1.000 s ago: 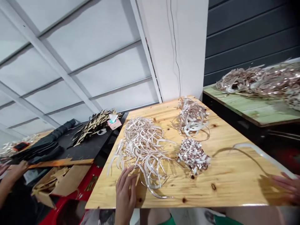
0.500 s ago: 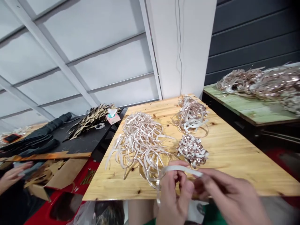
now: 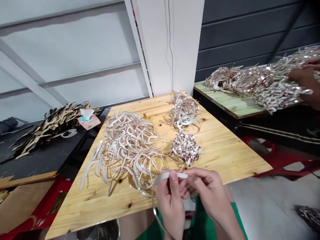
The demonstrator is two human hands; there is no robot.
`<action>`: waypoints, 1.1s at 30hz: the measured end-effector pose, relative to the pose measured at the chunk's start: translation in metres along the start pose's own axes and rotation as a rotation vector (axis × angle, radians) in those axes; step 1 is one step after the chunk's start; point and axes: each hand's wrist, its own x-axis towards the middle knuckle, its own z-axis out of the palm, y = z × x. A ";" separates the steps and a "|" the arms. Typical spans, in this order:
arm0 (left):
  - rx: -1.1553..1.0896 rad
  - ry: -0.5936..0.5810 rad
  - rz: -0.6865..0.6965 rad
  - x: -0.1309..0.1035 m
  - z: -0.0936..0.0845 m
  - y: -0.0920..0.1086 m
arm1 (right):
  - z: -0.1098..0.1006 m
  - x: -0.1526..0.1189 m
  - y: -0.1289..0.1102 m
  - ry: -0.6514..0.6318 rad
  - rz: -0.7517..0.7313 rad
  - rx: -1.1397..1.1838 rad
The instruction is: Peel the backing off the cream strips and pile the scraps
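A pale strip with a shiny reverse side (image 3: pixel 160 177) curves over my left hand (image 3: pixel 171 196) and trails down past the wrist. My left thumb presses it flat against the fingers. Just to the right, my right hand (image 3: pixel 207 186) has its fingers closed at the strip's short end, against the left fingertips; the exact pinch is partly hidden. Beyond both hands lies a heap of small shiny cut pieces (image 3: pixel 186 149). A large tangle of long curled strips (image 3: pixel 127 140) spreads over the wooden table (image 3: pixel 225 146) to the left.
Another bundle of strips (image 3: pixel 183 111) lies at the table's far end. To the right, a person's hand (image 3: pixel 306 78) is over piled strips on a green table (image 3: pixel 230 103). A tissue box (image 3: pixel 89 121) and brown-black cut material (image 3: pixel 55 123) sit on the dark left table.
The view has swung right, bringing the other person's hand at the right table into sight. My left thumb now lies on top of the strip, and my hands remain close together.
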 end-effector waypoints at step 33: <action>0.476 -0.358 0.851 0.028 -0.019 -0.010 | -0.003 -0.019 -0.014 0.288 0.018 -0.173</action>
